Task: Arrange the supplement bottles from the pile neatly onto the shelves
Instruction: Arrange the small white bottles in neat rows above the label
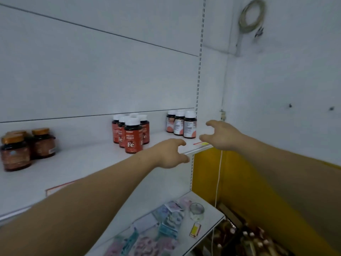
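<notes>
Red-labelled "Fe" bottle (133, 138) on white shelf (83, 163)

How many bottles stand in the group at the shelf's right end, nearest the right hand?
3, in a row: left bottle, middle bottle, right bottle. Others may hide behind them.

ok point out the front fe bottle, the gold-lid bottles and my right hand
front Fe bottle (133, 140), head view, on its red label
gold-lid bottles (15, 156), head view, nearest bottle's body
right hand (222, 135), head view, back of the hand
</notes>
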Motion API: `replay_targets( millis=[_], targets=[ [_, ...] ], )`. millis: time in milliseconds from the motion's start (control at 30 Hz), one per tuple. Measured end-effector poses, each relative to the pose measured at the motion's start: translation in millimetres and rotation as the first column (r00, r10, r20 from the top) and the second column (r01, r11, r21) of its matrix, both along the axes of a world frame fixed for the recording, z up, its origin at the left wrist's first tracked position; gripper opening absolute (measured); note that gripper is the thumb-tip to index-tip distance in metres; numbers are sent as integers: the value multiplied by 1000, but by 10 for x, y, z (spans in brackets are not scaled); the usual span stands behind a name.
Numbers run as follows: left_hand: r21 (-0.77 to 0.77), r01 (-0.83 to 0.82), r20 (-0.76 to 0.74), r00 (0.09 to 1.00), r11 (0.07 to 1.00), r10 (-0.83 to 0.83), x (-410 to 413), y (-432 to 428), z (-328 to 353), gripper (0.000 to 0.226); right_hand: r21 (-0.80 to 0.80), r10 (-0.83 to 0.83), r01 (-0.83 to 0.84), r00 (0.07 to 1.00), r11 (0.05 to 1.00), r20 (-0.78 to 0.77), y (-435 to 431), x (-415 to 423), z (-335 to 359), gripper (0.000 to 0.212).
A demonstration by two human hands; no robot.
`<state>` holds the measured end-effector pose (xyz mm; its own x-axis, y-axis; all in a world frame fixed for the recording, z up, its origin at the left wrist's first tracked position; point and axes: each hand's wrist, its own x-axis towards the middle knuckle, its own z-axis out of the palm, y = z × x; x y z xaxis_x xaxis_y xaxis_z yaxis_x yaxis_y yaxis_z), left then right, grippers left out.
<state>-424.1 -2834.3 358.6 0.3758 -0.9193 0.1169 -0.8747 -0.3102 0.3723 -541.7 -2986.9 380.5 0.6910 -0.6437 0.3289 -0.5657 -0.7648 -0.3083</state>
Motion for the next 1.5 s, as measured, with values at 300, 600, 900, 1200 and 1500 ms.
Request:
replay_targets(
  millis=[300,600,900,1200,1500],
  targets=[
    [-68,-89,-32,996,994,87,432,-977,-40,70,0,97,-97,995,995,37,-1048,608,91,69],
    [-289,-145,-258,964,946,69,1075,-1901,174,41,52,181,-188,977,981,109,-2026,1390,294,64],
    [-347,-371,-453,871,861,193,1260,-2397,102,59,178,416,-432,901,884,121,-2698,2173,263,62],
    [-295,-572,-574,746,766,336,1170,-2673,-29,96,278,650,-639,758,718,63,-2961,2499,221,34],
    [-325,-622,-663,687,712,298,1097,-2778,-77,97,191,703,-711,701,677,118,-2989,2442,153,33]
  ],
)
